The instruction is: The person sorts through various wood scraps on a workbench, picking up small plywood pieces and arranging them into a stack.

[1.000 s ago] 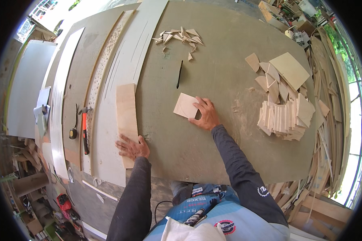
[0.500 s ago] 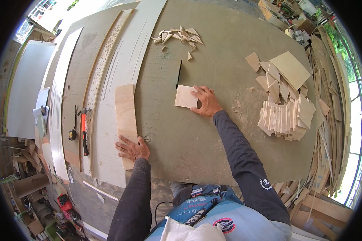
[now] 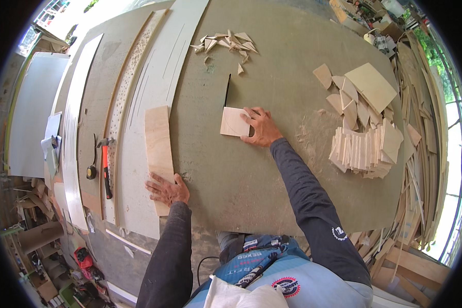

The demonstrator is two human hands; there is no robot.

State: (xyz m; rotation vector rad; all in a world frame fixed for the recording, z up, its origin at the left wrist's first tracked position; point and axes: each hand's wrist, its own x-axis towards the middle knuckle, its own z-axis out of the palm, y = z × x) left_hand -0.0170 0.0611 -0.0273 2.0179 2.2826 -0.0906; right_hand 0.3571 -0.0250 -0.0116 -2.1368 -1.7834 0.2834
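The left hand (image 3: 168,192) lies spread, grasping nothing, on the near end of a long board (image 3: 158,143) — a steady place to lean, well apart from the dark strip (image 3: 227,90), a slot or a blade, I cannot tell which. Handling the wooden square (image 3: 232,123) well should mean keeping it flat on the table (image 3: 215,174), fingertips clear of its far left corner, where the strip seems to meet it. The square sits right of the left hand and farther out — the right hand (image 3: 263,128) grips its right side between thumb and fingers.
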